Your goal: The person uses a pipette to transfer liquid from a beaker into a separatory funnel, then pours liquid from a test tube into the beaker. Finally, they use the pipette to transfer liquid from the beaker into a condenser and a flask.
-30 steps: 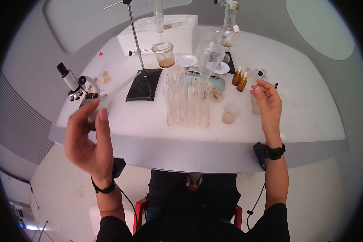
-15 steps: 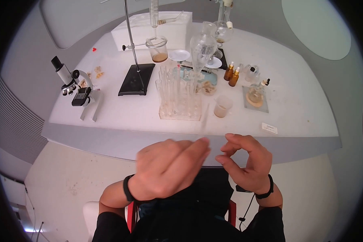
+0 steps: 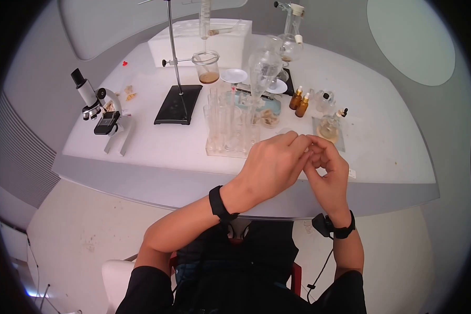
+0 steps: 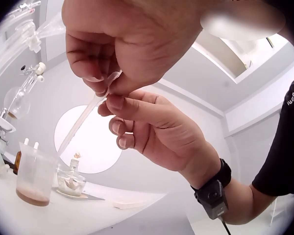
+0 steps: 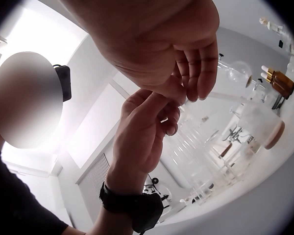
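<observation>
1. Table (image 3: pixel 141 141), white-topped with a curved grey edge: one.
2. White rectangular block (image 3: pixel 165 49): one, at the back.
3. Black-and-silver metal stand (image 3: pixel 177 104): one; its ring bears one clear glass beaker (image 3: pixel 208 68) with brown liquid.
4. White-and-black microscope (image 3: pixel 89 99): one, on the side of the left arm.
5. Hands: two. Left hand (image 3: pixel 275 167) clamped, thumb and fingers pinching the pipette's upper part. Right hand (image 3: pixel 328 175) curved, thumb and index fingertips close together beside it; cannot tell whether they clamp it.
6. Clear rack (image 3: pixel 226 153): one, holding several upright glass tubes; overlap prevents an exact count.
7. Translucent plastic cup (image 4: pixel 36 178): one, brown liquid at the bottom.
8. Brown glass dropper bottles (image 3: pixel 302 107): two, side by side.
9. Slim translucent plastic pipette (image 4: pixel 81 120): one, raised over the table. Long axis straight and slanting in the left wrist view; narrow end points down-left, toward the cup's rim. Cannot tell if it enters the cup. Stem extends beyond the fingertips on the cup side; upper end partly hidden in the left hand's grip.
</observation>
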Tool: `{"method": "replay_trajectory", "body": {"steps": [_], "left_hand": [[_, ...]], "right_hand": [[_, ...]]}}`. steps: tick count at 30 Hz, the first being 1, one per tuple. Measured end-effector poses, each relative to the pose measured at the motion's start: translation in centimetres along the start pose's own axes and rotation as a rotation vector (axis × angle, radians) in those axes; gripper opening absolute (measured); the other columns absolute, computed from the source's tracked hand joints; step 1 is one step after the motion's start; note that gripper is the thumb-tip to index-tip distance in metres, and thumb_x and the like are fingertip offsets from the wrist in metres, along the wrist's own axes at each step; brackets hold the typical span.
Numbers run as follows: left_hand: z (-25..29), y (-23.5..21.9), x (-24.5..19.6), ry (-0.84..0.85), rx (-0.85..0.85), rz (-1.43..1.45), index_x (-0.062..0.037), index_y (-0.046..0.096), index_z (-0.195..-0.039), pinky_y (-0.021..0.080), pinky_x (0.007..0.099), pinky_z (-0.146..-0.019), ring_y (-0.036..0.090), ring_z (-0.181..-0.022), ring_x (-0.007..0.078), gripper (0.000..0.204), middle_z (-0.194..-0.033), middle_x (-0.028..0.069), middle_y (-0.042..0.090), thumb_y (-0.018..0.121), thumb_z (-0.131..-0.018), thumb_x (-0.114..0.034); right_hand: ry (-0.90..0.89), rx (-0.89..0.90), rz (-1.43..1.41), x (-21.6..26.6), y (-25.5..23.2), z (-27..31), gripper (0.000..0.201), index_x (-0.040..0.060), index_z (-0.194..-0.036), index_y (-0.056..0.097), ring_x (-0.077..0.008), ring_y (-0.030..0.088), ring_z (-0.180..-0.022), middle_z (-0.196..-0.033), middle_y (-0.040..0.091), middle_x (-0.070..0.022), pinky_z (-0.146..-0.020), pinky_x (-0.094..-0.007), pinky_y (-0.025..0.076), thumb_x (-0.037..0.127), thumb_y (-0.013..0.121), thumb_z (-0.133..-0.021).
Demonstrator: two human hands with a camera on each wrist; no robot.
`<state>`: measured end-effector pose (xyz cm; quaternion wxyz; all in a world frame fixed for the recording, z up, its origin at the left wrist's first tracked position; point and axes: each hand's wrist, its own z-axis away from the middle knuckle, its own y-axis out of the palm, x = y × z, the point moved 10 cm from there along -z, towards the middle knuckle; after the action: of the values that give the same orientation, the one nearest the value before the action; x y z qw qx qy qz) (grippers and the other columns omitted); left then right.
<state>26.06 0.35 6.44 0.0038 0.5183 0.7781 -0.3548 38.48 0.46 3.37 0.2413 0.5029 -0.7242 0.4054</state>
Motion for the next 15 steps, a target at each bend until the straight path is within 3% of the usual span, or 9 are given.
{"method": "replay_trajectory", "body": {"steps": [8, 15], "left_hand": [[-1.5, 1.9, 1.9, -0.046, -0.010, 0.119, -0.0040, 0.064, -0.098, 0.050, 0.0356, -0.059, 0.065, -0.071, 0.0265, 0.018, -0.080, 0.0095, 0.063, 0.073, -0.082, -0.006], [-1.3, -0.3, 1.5, -0.038, -0.100, 0.223, -0.0043, 0.069, -0.100, 0.049, 0.0329, -0.059, 0.062, -0.069, 0.0227, 0.023, -0.082, 0.0087, 0.065, 0.076, -0.079, -0.005]], "right_hand": [[0.089, -0.004, -0.160, -3.5, 0.2, -1.6, 0.026, -0.0035, -0.114, 0.063, -0.0088, 0.067, -0.084, -0.098, 0.071, -0.0067, -0.071, -0.0224, 0.053, -0.009, 0.058, -0.089], [0.103, -0.008, -0.196, -5.5, 0.2, -2.9, 0.014, -0.0026, -0.107, 0.064, -0.0037, 0.058, -0.072, -0.090, 0.067, -0.0019, -0.065, -0.0197, 0.049, -0.002, 0.062, -0.092]]}}
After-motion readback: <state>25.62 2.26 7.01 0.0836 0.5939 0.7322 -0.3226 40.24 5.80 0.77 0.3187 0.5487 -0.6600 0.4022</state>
